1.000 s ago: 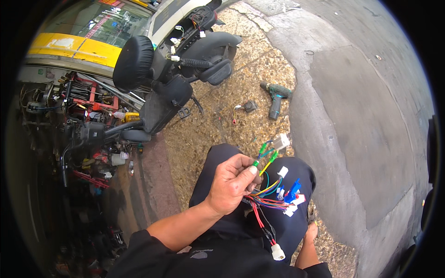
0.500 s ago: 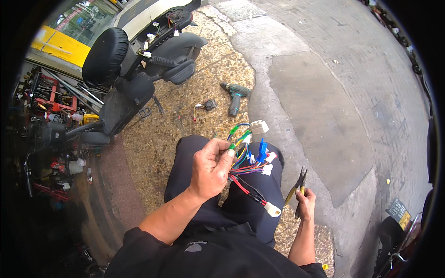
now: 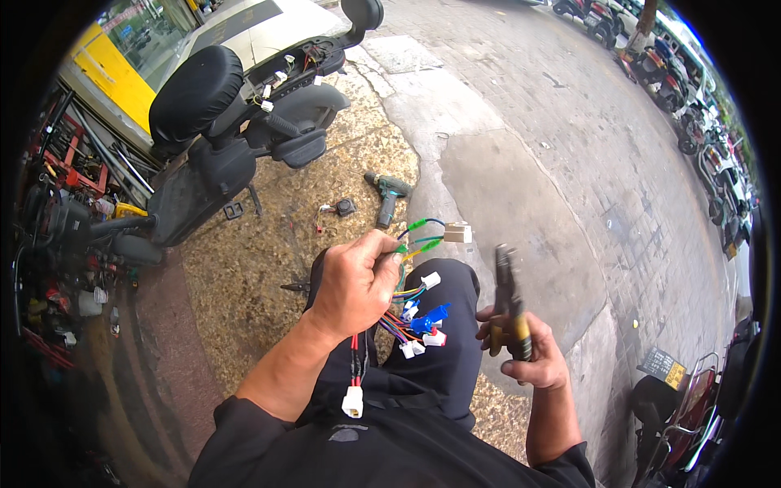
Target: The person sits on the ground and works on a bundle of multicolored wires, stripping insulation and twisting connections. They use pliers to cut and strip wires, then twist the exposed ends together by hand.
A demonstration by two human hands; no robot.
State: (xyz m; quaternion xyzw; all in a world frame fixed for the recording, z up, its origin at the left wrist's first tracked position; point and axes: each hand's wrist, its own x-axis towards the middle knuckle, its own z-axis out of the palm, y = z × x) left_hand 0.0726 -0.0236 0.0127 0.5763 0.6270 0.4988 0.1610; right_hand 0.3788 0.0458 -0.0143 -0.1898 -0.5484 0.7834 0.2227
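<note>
My left hand (image 3: 355,281) grips a bundle of coloured wires (image 3: 411,313) with white and blue plastic connectors, held over my dark-trousered knee. Green wires and a beige connector (image 3: 456,233) stick up from my fingers. A red wire pair with a white plug (image 3: 352,400) hangs below my wrist. My right hand (image 3: 529,350) holds a pair of pliers (image 3: 508,299) with yellow and black handles, jaws pointing up, just right of the bundle.
A black electric scooter (image 3: 232,130) with its panels open stands at the upper left on gritty ground. A green cordless drill (image 3: 387,195) and a small black part (image 3: 345,206) lie before it. Cluttered tools fill the left edge. Parked scooters line the right.
My right hand has come up from beside my knee with the pliers raised toward the wires. The view has tilted up toward the street.
</note>
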